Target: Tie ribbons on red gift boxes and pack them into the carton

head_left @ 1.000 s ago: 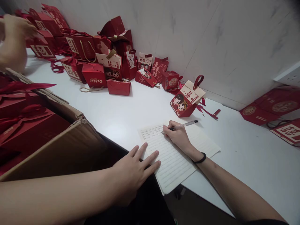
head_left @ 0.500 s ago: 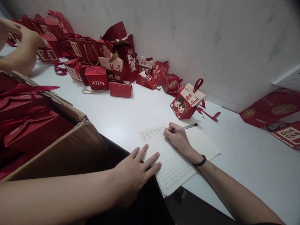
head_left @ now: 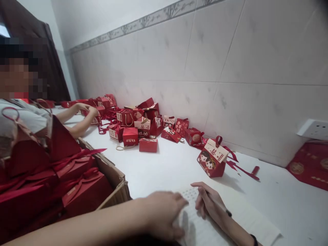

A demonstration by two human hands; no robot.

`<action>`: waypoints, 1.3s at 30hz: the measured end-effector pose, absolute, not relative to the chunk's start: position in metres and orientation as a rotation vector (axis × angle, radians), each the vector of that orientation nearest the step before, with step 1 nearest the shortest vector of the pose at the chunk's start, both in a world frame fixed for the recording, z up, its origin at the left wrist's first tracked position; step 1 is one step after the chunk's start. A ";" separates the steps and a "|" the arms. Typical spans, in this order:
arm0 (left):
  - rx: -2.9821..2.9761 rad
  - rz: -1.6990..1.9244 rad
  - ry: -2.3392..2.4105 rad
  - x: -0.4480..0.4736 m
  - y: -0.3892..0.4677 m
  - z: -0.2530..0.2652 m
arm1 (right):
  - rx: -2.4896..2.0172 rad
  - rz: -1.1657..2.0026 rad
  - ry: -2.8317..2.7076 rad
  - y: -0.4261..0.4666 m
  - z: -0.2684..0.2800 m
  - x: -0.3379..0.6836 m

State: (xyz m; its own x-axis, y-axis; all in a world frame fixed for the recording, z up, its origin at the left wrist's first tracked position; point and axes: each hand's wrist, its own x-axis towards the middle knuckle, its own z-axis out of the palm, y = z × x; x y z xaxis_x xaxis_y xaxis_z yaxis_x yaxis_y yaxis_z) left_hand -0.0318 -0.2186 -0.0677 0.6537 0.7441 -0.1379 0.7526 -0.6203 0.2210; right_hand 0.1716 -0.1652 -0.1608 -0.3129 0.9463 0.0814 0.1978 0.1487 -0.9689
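Observation:
My right hand (head_left: 211, 201) is over the lined paper (head_left: 252, 213), its index finger stretched out toward the handwriting. A pen (head_left: 228, 213) is tucked in that hand; only its dark end shows behind the hand. My left hand (head_left: 161, 212), blurred by motion, hovers at the paper's left side with its fingers apart and nothing visible in them. Beyond the paper, a red and cream gift box (head_left: 212, 159) with two cartoon figures and a ribbon loop stands on the white table (head_left: 176, 167).
Several red gift boxes (head_left: 130, 136) line the tiled wall (head_left: 179, 95). At left, an open cardboard carton (head_left: 112, 191) holds more red boxes. A co-worker's hands (head_left: 88, 111) are among boxes farther along. A socket strip (head_left: 315, 130) is at right.
The view has tilted up, bringing a co-worker into sight. My left hand has lifted from the paper. My right hand has stopped its writing grip and extends its index finger, pen still in it.

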 end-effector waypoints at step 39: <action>1.359 0.722 2.702 -0.177 -0.029 -0.067 | -1.071 0.652 -2.259 -0.158 -0.160 0.171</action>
State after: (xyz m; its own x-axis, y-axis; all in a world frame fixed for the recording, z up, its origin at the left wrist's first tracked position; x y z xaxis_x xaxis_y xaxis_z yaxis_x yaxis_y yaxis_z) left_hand -0.1767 -0.0292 -0.0665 -0.6176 0.7667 0.1752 0.7518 0.5102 0.4176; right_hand 0.1715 -0.1581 -0.1596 -0.5306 0.8035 0.2700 0.5360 0.5647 -0.6275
